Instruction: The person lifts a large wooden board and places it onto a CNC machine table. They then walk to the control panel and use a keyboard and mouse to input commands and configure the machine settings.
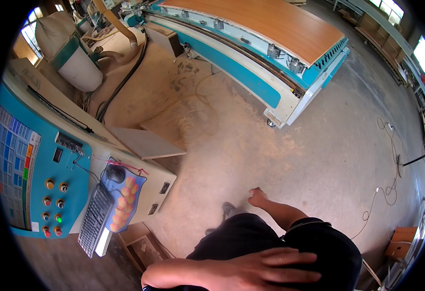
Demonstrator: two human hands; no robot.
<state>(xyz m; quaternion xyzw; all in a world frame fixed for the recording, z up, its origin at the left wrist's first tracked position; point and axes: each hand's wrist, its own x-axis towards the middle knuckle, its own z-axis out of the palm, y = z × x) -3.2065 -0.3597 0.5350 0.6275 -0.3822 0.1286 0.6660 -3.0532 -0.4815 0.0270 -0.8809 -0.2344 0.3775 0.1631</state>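
Note:
My left hand [258,271] reaches in from the lower left, in front of my dark clothing [241,233]. Its fingers are spread apart, and it holds nothing. Farther out, my right hand [257,198] hangs at the end of a bent forearm, above the concrete floor [232,160]. Its fingers look loosely curled in, with nothing visible in them. Neither hand touches a machine. Nearest to the left is a control console [140,169] with a keyboard [95,218], a black mouse [115,173] on a patterned mat [126,196], and a screen [16,162].
Ahead stands a long white and teal machine [241,68] carrying a wood-coloured panel [266,24]. Boards [147,141] lean by the console. A dust bag and drum [77,68] with hoses stand at far left. A loose cable [392,184] and an orange-brown box [400,241] lie rightward.

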